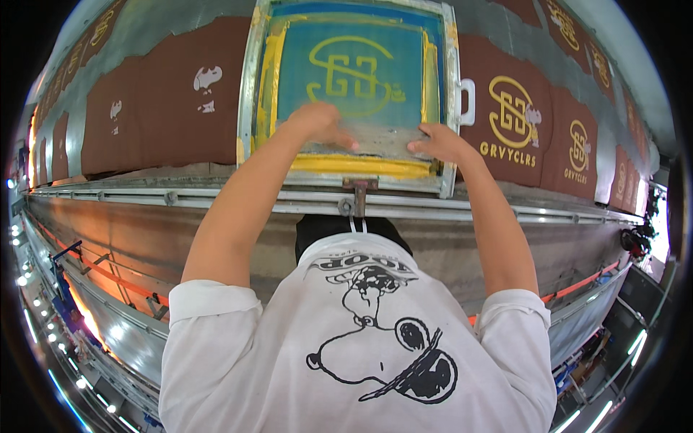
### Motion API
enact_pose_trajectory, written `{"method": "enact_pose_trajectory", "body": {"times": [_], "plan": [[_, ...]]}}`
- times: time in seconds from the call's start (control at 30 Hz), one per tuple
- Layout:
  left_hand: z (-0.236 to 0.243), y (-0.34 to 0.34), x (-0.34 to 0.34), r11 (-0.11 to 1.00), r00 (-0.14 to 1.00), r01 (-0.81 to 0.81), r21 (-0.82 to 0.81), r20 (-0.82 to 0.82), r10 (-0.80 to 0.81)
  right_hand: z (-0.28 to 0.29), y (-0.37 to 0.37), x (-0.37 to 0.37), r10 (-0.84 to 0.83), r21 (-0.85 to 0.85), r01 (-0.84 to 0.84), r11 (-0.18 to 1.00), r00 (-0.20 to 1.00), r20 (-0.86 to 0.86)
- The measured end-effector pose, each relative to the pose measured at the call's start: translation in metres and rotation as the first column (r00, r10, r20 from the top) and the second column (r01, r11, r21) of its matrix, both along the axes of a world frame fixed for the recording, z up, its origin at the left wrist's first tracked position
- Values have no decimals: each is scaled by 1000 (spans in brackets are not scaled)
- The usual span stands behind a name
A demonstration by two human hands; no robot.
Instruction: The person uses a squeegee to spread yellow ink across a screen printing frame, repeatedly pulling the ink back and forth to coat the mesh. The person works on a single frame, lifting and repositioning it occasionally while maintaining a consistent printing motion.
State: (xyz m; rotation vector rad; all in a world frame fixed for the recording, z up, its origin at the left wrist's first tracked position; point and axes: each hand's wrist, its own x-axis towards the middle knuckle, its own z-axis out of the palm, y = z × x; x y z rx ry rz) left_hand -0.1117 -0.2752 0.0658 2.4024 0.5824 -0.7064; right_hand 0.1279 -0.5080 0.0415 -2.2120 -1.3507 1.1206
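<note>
A screen-printing frame (245, 94) with a blue-green mesh (296, 65) lies in front of me, a yellow line design showing through the mesh. Across the near part of the mesh is a wide grey squeegee (382, 140). My left hand (317, 124) grips its left part, the fingers curled over the far side and the thumb on the near side. At its right end, my right hand (439, 143) is closed round it in the same way. A band of yellow ink (361, 165) lies between the squeegee and the frame's near edge. The left hand is slightly blurred.
Brown fabric panels lie along the table on both sides: one with white shapes (207, 79) at left, one with a yellow print (511, 115) at right. A white handle (467, 102) sticks out from the frame's right side. Metal rails (289, 202) run along the table's near edge.
</note>
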Motion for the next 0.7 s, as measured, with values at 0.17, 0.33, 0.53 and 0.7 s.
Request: {"method": "enact_pose_trajectory", "body": {"times": [0.17,0.33,0.53,0.7], "plan": [[27,38,20,938,974,-71,-340,-226,-8,31,6,39,-440,256,473,843,880,-177],[45,101,48,948,998,-4,-320,-59,-16,13,10,91,-807,366,735,571,585,85],[40,180,104,1000,978,-6,-22,210,10,-23,34,102,-846,102,880,463,474,-246],[52,211,132,981,971,0,192,236,-46,3,41,100,-842,11,900,436,413,-347]]}}
